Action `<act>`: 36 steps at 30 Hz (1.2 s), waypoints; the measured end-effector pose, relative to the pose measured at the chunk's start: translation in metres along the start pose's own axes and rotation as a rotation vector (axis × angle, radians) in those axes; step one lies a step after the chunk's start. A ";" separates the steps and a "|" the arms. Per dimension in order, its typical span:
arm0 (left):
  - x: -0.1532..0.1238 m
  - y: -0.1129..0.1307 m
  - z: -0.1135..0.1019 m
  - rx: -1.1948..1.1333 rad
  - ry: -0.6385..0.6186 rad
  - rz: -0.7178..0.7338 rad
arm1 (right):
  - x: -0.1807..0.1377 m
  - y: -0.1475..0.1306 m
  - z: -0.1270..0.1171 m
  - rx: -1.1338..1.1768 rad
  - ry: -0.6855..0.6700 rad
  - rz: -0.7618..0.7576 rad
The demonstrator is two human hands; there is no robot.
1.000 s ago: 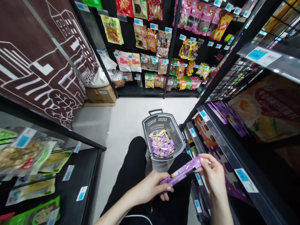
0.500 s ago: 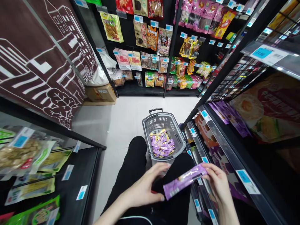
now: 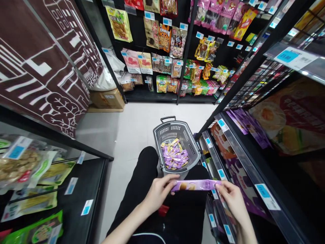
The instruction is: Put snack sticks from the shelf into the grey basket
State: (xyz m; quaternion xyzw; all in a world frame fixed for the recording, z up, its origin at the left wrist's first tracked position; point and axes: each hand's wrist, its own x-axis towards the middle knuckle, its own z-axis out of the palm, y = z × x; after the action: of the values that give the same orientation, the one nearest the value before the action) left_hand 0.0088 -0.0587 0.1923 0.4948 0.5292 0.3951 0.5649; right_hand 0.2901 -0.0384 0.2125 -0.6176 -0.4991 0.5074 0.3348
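Note:
A long, narrow purple snack packet is stretched level above my lap, its printed face upward. My left hand pinches its left end between thumb and fingers. At the other end, my right hand grips the packet's right tip. Just beyond my knees stands a grey shopping basket, and inside lie several purple and yellow snack packets in a loose heap.
To the right, a black shelf holds more purple packets. At the left is another shelf with bagged foods. A rack of hanging snack bags stands ahead, with a cardboard box near its left foot.
My left hand has closed on the packet's free end. The packet has swung from slanted to level and turned over to another printed side. My right hand keeps its hold.

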 end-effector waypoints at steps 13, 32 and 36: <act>0.021 -0.054 -0.013 -0.237 0.238 -0.283 | 0.020 0.016 0.037 -0.071 -0.045 -0.046; 0.024 -0.084 -0.056 0.244 0.070 -0.266 | 0.175 -0.036 -0.015 -0.844 0.636 -0.455; 0.025 -0.083 -0.056 0.240 0.036 -0.242 | 0.212 -0.076 -0.089 -1.084 0.676 -0.352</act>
State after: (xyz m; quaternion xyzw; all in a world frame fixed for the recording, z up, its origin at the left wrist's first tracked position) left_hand -0.0495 -0.0432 0.1086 0.4841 0.6381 0.2668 0.5359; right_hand 0.3515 0.1933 0.2435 -0.7331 -0.6446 -0.0996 0.1927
